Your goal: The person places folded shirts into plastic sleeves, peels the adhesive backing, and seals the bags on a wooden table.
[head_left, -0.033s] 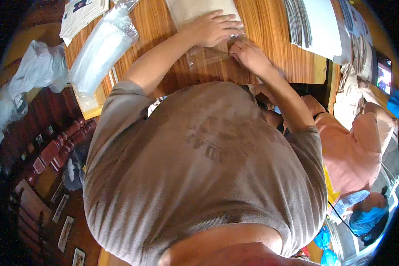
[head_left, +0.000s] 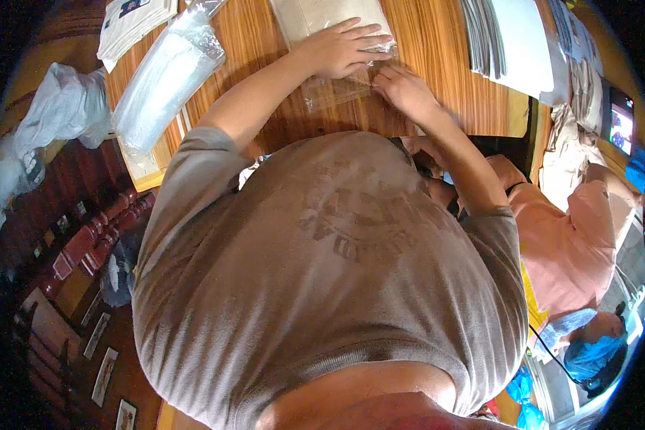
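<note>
A folded beige cloth lies inside a clear bag at 12 o'clock, on the striped wooden table. The person's left hand rests palm down over the cloth, its fingers spread wide and pointing toward 2 to 3 o'clock. The right hand sits at 4 o'clock from the left one, just beside it, with its fingers bent at the near right corner of the bag (whether they pinch the plastic, one cannot tell). The loose end of the bag reaches toward 6 o'clock from the left hand, crinkled and shiny, over bare wood

Between 10 and 11 o'clock a thick bundle of clear plastic lies along the table, and just beyond it is a stack of folded cream cloths. Between 1 and 2 o'clock stands a white-topped pile with grey layered edges. A puffy white plastic sack is at 10 o'clock, away from the table. At 3 o'clock a co-worker in a pink shirt is near the person's right arm, and a lit screen glows between 2 and 3 o'clock
</note>
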### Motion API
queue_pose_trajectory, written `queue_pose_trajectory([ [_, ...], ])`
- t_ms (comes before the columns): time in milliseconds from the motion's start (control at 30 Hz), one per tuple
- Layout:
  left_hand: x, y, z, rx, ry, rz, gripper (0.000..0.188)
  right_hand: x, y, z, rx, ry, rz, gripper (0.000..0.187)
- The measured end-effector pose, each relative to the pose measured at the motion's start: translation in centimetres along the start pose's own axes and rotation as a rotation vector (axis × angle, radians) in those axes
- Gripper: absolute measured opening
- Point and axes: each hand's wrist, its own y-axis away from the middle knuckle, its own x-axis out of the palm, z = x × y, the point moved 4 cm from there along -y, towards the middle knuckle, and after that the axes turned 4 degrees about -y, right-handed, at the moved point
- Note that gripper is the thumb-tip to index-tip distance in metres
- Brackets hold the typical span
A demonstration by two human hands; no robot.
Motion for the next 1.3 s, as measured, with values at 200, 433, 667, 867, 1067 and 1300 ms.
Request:
queue_pose_trajectory([
  [200, -0.2, 1.0, -0.1, 0.046, 0.051, 0.012, 0.056, -0.3, 1.3, 1.9, -0.099, 0.027, 0.023, 0.029],
  [433, -1.8, 0.5, -0.4, 0.044, -0.024, 0.191, 0.071, -3.1, -0.8, 4.9, -0.039, 0.103, -0.198, 0.033],
  [667, -1.7, 0.2, 0.0, 0.094, 0.126, 0.200, 0.065, 1.7, -2.3, 5.0, -0.048, 0.081, -0.037, 0.021],
  [867, 1.2, 0.8, 0.1, 0.091, 0.288, -0.084, 0.068, -1.2, -0.5, 7.0, -0.259, 0.078, -0.029, 0.023],
  [1067, -0.3, 0.9, 0.0, 0.099, 0.178, 0.053, 0.071, -0.3, -3.5, 7.7, -0.059, 0.041, -0.082, 0.024],
  [1300, 0.1, 1.2, 0.0, 0.075, 0.169, 0.018, 0.063, 0.3, -2.7, 8.9, -0.290, 0.094, 0.028, 0.035],
])
